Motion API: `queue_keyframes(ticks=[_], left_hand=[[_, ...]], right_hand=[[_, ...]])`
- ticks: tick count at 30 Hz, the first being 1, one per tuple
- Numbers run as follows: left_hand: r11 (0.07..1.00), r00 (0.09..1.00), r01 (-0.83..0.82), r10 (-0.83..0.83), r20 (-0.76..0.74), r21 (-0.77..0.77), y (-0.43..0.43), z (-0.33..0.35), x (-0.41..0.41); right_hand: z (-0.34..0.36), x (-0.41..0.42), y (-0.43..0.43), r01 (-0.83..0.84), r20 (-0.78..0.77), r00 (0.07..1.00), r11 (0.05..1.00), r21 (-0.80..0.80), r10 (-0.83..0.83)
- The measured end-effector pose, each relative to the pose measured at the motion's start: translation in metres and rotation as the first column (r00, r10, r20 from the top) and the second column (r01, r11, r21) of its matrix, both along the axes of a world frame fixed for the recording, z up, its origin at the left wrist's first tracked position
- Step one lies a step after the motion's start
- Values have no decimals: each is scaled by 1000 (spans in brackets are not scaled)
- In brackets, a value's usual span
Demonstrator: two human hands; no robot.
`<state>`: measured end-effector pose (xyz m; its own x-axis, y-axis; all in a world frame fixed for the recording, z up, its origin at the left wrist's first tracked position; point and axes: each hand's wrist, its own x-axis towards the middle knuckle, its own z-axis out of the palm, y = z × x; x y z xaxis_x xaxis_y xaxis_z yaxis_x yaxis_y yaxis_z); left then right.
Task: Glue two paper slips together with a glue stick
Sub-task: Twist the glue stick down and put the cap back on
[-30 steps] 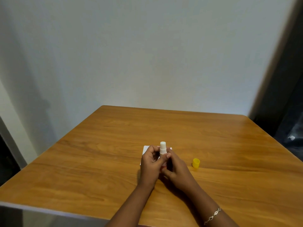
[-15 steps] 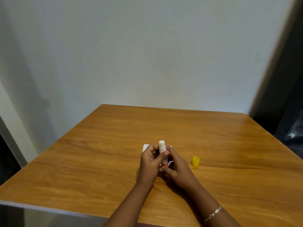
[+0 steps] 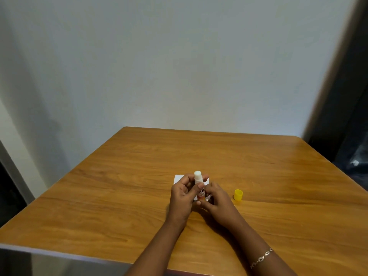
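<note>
An uncapped glue stick stands upright between both hands, its white glue tip showing at the top. My left hand grips its body with thumb and fingers. My right hand pinches its lower end. White paper lies on the wooden table behind and under the hands, mostly hidden; I cannot tell how many slips there are. The yellow cap stands on the table to the right of my right hand.
The table's near edge runs along the bottom left. A pale wall rises behind the far edge. A dark gap lies beyond the table's right side. A bracelet circles the right wrist.
More of the glue stick's printed body shows between the hands than one second ago. The hands and the cap stay in the same place.
</note>
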<state>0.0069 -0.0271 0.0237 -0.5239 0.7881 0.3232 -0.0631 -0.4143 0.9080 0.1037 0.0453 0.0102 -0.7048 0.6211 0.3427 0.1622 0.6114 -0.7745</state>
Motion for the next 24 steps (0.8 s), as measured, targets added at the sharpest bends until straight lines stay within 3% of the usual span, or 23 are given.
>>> queue_keyframes(ticks=[7, 13, 19, 24], left_hand=[[1000, 1000, -7, 7, -1, -4, -1, -1, 0], [1000, 1000, -1, 1, -5, -7, -2, 2, -2], [1000, 999, 16, -15, 37, -17, -2, 1, 2], [1000, 1000, 0, 0, 14, -1, -2, 0, -1]], right_hand=[[-1, 0, 1, 123, -27, 992, 992, 37, -122], [2, 2, 2, 0, -13, 1000, 1000, 21, 0], [-2, 1, 3, 128, -43, 991, 991, 42, -126], [-2, 1, 3, 5, -28, 1000, 1000, 15, -4]])
